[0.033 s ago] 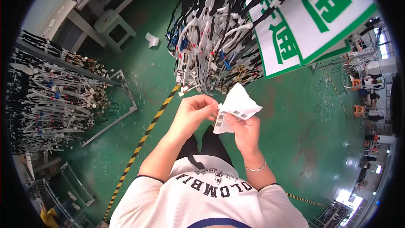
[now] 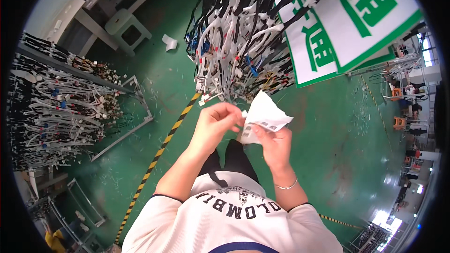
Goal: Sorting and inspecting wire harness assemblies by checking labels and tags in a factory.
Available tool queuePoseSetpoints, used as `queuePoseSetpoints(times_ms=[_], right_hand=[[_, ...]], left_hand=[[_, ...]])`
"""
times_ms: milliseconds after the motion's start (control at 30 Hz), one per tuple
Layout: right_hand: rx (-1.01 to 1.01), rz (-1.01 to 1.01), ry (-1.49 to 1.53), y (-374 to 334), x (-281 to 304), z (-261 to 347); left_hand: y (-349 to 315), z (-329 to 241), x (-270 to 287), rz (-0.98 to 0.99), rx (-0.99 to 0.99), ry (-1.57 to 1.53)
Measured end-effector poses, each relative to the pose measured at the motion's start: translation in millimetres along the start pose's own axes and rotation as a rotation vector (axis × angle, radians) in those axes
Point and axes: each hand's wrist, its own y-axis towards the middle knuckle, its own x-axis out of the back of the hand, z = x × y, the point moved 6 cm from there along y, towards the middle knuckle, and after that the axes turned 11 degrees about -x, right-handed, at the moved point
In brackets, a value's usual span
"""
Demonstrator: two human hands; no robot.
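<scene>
My right hand grips a white label sheet between thumb and fingers. Small dark square codes are printed along its folded lower part, and its upper corner stands up in a point. At the sheet's left edge, my left hand has thumb and forefinger pinched together. A small white label shows at those fingertips, close against the sheet; whether it still sticks to the sheet I cannot tell. Just beyond both hands hangs a thick bundle of wire harnesses, black and white with blue and red connectors.
White signs with green borders hang at the upper right. More wire harnesses hang on a rack to the left. A plastic stool and a scrap of white paper are on the green floor, crossed by black-and-yellow tape.
My left hand has shifted slightly, and the small label now shows more plainly at its fingertips. The sheet has tilted a little in my right hand.
</scene>
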Motion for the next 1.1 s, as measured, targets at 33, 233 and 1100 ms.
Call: queuePoseSetpoints(times_ms=[33,233,1100], right_hand=[[0.027,-0.049,-0.111,3.9,9.3,-2.7],[0.342,-0.255,-0.506,34.4,49.9,9.5],[0.118,0.148,-0.248,44.2,33.9,-5.7]], left_hand=[[1.0,2.0,6.6,-0.080,-0.071,0.013],[1.2,-0.8,33.7,-0.290,-0.142,-0.027],[11.0,15.2,7.1,-0.217,-0.160,-0.096]])
